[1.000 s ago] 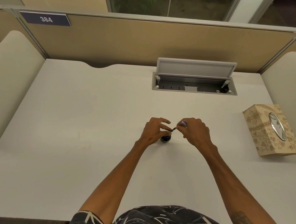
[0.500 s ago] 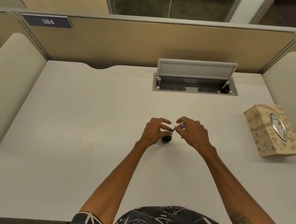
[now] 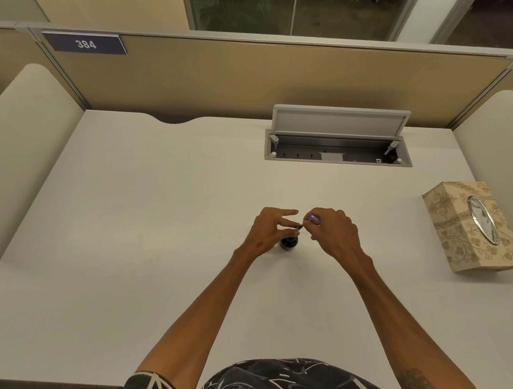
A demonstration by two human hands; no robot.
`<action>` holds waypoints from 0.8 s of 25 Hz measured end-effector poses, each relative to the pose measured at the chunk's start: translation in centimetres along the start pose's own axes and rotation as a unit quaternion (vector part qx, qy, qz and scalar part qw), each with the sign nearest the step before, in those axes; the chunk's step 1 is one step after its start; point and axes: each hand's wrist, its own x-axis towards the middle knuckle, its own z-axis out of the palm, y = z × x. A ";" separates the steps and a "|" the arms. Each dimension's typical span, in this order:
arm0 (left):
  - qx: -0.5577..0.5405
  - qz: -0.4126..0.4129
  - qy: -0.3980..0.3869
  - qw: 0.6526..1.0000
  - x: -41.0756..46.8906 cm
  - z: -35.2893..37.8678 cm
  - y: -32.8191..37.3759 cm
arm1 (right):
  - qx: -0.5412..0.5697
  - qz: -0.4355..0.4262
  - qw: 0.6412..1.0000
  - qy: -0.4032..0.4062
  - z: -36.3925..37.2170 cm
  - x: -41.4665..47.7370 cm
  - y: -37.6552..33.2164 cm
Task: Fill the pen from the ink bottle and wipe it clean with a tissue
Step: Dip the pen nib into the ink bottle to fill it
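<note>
A small dark ink bottle (image 3: 288,242) stands on the white desk (image 3: 148,219), partly hidden under my left hand (image 3: 269,231). My right hand (image 3: 333,234) grips a small pen (image 3: 311,219) with a blue-purple barrel. The pen's dark tip points left, just above the bottle. My left thumb and finger pinch that dark tip end, and the other left fingers are spread. Most of the pen is covered by my right fingers.
A patterned beige tissue box (image 3: 473,226) with an oval opening sits at the desk's right edge. An open grey cable tray (image 3: 336,141) with a raised lid lies at the back. Partition walls enclose the desk on three sides.
Both hands stay at the bottle with the pen between them. My left fingers have shifted slightly at the pen's tip. The bottle has not moved.
</note>
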 end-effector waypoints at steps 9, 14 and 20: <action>-0.107 -0.052 0.044 0.992 -0.6 0.0 -0.2 | -0.002 0.000 1.000 0.004 -0.5 -0.6 0.2; -0.111 -0.061 0.053 0.991 -1.1 0.7 -0.1 | 0.012 0.000 1.000 0.007 -0.5 -1.5 0.6; -0.108 -0.075 0.088 0.987 -1.9 0.9 0.2 | 0.042 -0.004 0.999 0.031 0.1 -2.5 0.9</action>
